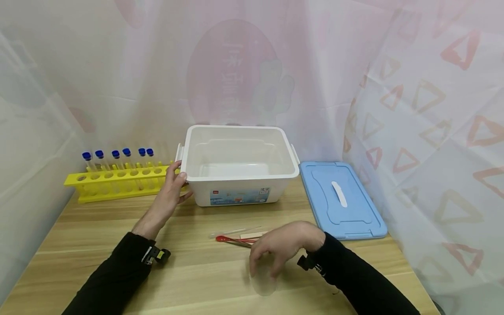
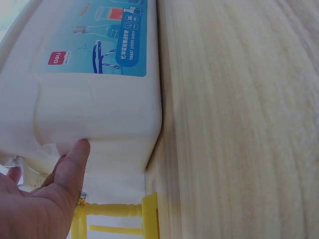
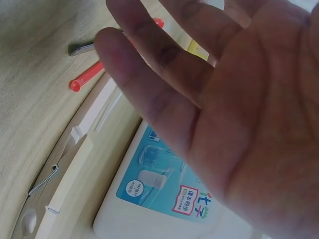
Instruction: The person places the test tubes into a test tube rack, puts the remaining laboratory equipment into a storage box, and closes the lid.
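My left hand touches the left end of a white plastic box, its fingers fairly straight by the handle. In the left wrist view one finger presses the box's corner. My right hand bends down over the table, with a clear round dish between thumb and fingers; the right wrist view does not show that dish. Beyond the hand lie a red spoon-ended tool, a thin clear rod and a wooden test tube clamp with a wire spring.
A yellow test tube rack with several blue-capped tubes stands left of the box. The light blue lid with a white handle lies at the right. Fabric walls close in the wooden table's back and sides.
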Available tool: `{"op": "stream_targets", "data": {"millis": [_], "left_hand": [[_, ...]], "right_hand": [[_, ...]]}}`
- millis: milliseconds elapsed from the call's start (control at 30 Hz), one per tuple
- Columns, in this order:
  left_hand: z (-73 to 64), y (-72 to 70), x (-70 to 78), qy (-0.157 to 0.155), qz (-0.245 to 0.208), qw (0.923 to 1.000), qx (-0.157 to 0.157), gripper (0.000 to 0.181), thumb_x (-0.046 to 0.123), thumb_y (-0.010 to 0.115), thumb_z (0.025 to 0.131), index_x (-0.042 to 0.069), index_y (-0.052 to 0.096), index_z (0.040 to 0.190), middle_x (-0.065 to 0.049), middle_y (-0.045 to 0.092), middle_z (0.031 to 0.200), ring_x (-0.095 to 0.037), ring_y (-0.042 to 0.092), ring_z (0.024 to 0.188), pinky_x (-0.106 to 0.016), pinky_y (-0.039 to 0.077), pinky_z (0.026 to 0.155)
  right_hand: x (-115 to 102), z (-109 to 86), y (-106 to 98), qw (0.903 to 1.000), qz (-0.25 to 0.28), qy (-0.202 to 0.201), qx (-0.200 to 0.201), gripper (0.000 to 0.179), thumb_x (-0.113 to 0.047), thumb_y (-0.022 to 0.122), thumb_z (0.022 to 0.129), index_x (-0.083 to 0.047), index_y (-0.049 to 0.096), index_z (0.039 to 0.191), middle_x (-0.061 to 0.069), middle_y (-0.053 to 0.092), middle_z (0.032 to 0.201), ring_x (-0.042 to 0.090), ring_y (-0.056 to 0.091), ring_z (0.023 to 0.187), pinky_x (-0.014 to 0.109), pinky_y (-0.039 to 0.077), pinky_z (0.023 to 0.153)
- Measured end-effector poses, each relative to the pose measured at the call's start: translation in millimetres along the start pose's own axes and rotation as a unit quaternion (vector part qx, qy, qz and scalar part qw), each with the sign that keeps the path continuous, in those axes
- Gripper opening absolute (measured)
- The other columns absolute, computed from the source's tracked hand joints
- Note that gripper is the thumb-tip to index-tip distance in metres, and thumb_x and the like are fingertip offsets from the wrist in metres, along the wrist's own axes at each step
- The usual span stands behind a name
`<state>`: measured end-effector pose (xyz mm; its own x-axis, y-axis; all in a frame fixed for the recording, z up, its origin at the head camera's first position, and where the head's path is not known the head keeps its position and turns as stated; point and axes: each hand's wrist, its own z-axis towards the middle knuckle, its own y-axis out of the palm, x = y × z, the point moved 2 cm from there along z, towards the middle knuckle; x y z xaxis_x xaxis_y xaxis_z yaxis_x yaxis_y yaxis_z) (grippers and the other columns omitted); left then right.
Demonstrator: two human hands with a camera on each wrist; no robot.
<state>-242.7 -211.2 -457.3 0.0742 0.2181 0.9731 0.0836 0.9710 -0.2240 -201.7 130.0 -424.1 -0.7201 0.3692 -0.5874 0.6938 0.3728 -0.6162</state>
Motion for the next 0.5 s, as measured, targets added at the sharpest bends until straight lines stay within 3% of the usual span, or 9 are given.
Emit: {"op": "stream_targets", "data": {"millis": [167, 267, 500], "left_hand": [[-0.1, -0.1, 0.2, 0.001, 0.0, 1.0, -0.002, 0.07, 0.054, 0.032, 0.126, 0.032, 0.002, 0.186, -0.032, 0.022, 0.189, -0.062, 0.029, 0.175, -0.086, 0.039, 0.132], [-0.2, -0.2, 0.2, 0.0, 0.001, 1.0, -0.003, 0.07, 0.054, 0.032, 0.126, 0.032, 0.002, 0.186, -0.032, 0.022, 0.189, -0.062, 0.029, 0.175, -0.086, 0.039, 0.132], [-0.4, -0.5, 0.0, 0.004, 0.0, 1.0, 0.001, 0.075, 0.06, 0.033, 0.125, 0.031, 0.003, 0.187, -0.034, 0.024, 0.188, -0.06, 0.032, 0.174, -0.085, 0.04, 0.132]], "right_hand": [[1.6, 5.9, -2.3, 0.9991, 0.027, 0.016, 0.029, 0.037, -0.012, 0.085, 0.108, -0.017, 0.08, 0.144, -0.005, 0.076, 0.147, 0.005, 0.065, 0.129, 0.023, 0.055, 0.123], [1.7, 10.3, -3.9, 0.998, 0.032, 0.021, 0.051, 0.035, -0.016, 0.085, 0.109, -0.016, 0.08, 0.143, -0.003, 0.077, 0.142, 0.011, 0.065, 0.119, 0.022, 0.057, 0.113], [1.3, 20.9, -7.3, 0.9938, 0.009, 0.006, 0.111, 0.03, -0.019, 0.083, 0.111, -0.013, 0.082, 0.141, 0.003, 0.08, 0.134, 0.016, 0.067, 0.11, 0.015, 0.053, 0.097]]}}
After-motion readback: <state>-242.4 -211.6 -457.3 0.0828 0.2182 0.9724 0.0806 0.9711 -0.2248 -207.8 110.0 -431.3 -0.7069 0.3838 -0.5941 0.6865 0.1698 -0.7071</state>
